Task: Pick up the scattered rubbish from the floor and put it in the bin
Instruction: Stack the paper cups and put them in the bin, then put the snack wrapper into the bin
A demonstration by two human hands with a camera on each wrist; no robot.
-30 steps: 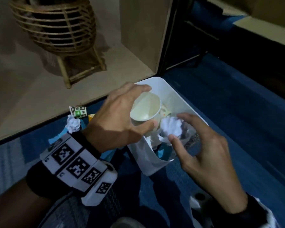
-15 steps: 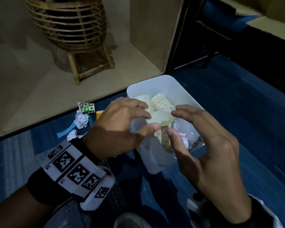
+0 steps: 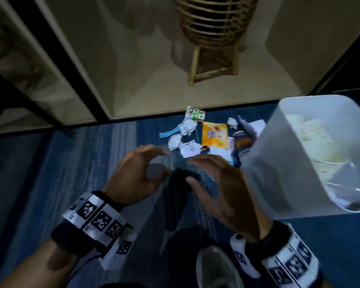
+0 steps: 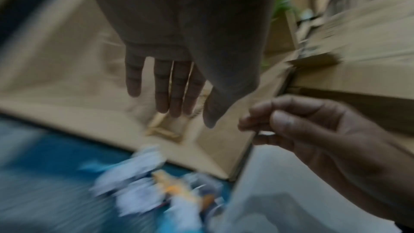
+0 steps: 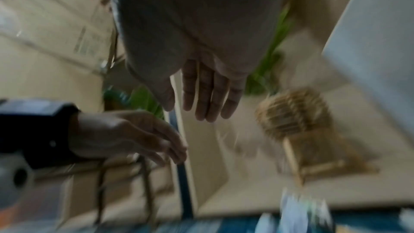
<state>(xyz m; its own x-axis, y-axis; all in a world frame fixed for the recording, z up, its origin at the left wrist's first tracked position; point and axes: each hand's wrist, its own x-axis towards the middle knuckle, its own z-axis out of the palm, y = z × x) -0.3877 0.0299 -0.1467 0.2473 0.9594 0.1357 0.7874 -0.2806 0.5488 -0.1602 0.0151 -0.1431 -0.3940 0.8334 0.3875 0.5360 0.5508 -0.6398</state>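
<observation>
While both hands are held empty above the blue carpet (image 3: 75,167), the next pick is best judged as the step in hand. The left hand (image 3: 133,173) is seen with fingers spread and relaxed, nothing held; the right hand (image 3: 218,188) is likewise loose, fingers slightly bent, no item pinched so far as the blurred wrist views allow. The scattered rubbish (image 3: 195,134) is left on the floor just beyond the fingertips: crumpled white paper balls (image 3: 187,126), an orange packet (image 3: 214,135), a small green-and-white wrapper (image 3: 194,115) and a blue strip (image 3: 167,133), all clustered near the edge of the pale floorboard. The white bin (image 3: 274,169) is placed just to the right of the pile, already partly filled with spotted paper cups (image 3: 312,132) and a clear bag.

To be done well, the nearest paper balls should be gathered first, several swept together into one palm rather than taken singly. The flat packet is probably better lifted by an edge, since it lies flush with the carpet. Light pieces should be carried low over the bin's rim and released inside, so that nothing is dropped beside it
</observation>
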